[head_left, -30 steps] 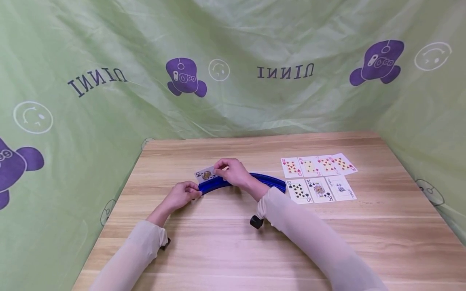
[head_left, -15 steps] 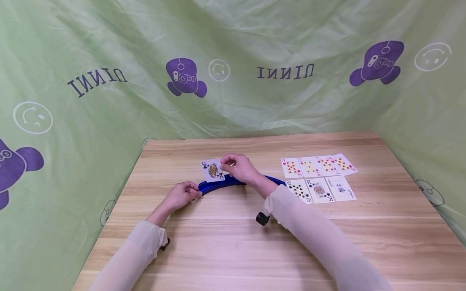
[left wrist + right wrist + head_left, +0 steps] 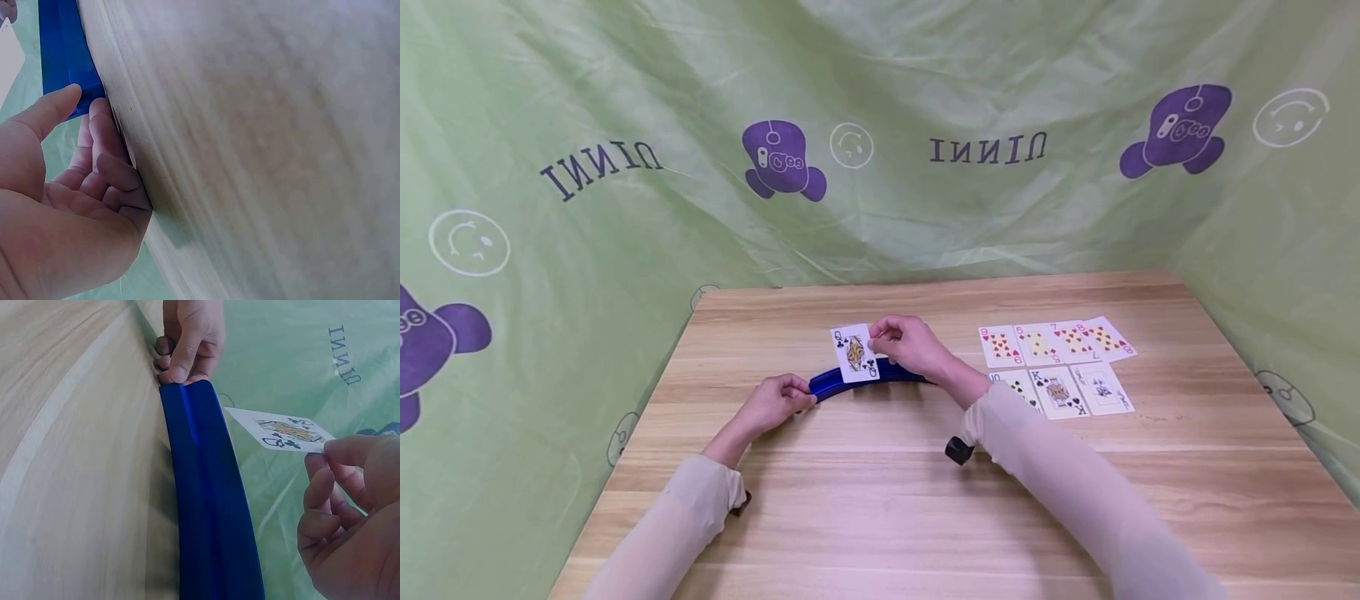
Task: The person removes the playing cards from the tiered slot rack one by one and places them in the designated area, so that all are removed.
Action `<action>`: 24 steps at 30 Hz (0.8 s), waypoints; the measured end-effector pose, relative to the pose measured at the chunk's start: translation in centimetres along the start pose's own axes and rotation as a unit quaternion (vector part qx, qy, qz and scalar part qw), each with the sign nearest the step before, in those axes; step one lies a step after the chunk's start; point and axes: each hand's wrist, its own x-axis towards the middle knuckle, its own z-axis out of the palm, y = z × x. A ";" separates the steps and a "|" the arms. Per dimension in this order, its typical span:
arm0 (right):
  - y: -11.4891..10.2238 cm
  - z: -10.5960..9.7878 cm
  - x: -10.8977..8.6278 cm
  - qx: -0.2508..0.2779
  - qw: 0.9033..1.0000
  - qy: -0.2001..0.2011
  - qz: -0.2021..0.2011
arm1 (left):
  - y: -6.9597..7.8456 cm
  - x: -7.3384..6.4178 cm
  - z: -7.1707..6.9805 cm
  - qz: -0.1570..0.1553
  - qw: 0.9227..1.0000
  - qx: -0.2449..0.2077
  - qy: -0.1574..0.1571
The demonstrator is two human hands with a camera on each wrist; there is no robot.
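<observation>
A blue curved playing card holder [image 3: 826, 386] lies across the middle of the table. My left hand [image 3: 773, 403] pinches its left end; in the left wrist view the thumb rests on top of the holder's end [image 3: 65, 50], fingers beneath. My right hand [image 3: 910, 344] pinches the queen of clubs [image 3: 855, 353] by its right edge, between thumb and fingers. In the right wrist view this playing card [image 3: 287, 432] is held in the air beside the holder, apart from its groove [image 3: 195, 431]. Part of the holder's right side is hidden behind my right hand and forearm.
Face-up cards lie in two rows at the right: red ones at the back, such as the nine [image 3: 1000, 345], and the ten [image 3: 1017, 392], king [image 3: 1057, 392] and joker [image 3: 1102, 387] in front. A green printed cloth [image 3: 880, 225] encloses the wooden table [image 3: 850, 508].
My right hand has raised the queen of clubs from low at the holder's left part and carried it right, turning it more upright. My left hand stays on the holder's end.
</observation>
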 end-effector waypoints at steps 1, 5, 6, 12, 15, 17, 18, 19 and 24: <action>0.0 -0.2 -0.1 0.000 1.000 0.000 0.000 | 0.0 0.0 0.0 0.001 1.000 0.001 0.001; 0.3 -1.2 -0.6 -0.008 1.000 0.000 0.002 | -0.1 0.0 0.0 0.003 1.000 0.003 0.003; 0.4 -1.4 -0.8 -0.010 1.000 0.001 0.002 | -0.1 0.0 0.0 0.002 1.000 0.003 0.002; 0.7 -2.9 -1.6 -0.010 1.000 0.009 0.006 | -0.1 -0.2 0.0 0.007 1.000 0.002 -0.001; 0.8 -3.7 -2.0 -0.011 1.000 0.016 0.010 | -0.1 -0.2 -0.1 0.009 1.000 0.003 -0.002; 0.9 -4.3 -2.2 -0.014 1.000 0.022 0.014 | -0.1 -0.2 -0.1 0.007 1.000 0.002 -0.003; 1.0 -4.5 -2.3 -0.016 0.999 0.023 0.015 | -0.1 -0.2 -0.1 0.006 1.000 0.001 -0.004; 1.0 -4.8 -2.5 -0.018 0.999 0.025 0.017 | 0.0 -0.2 -0.1 0.006 1.000 0.001 -0.005; 1.4 -6.3 -3.1 -0.023 0.999 0.030 0.022 | 0.1 -0.2 -0.1 0.005 1.000 0.003 -0.004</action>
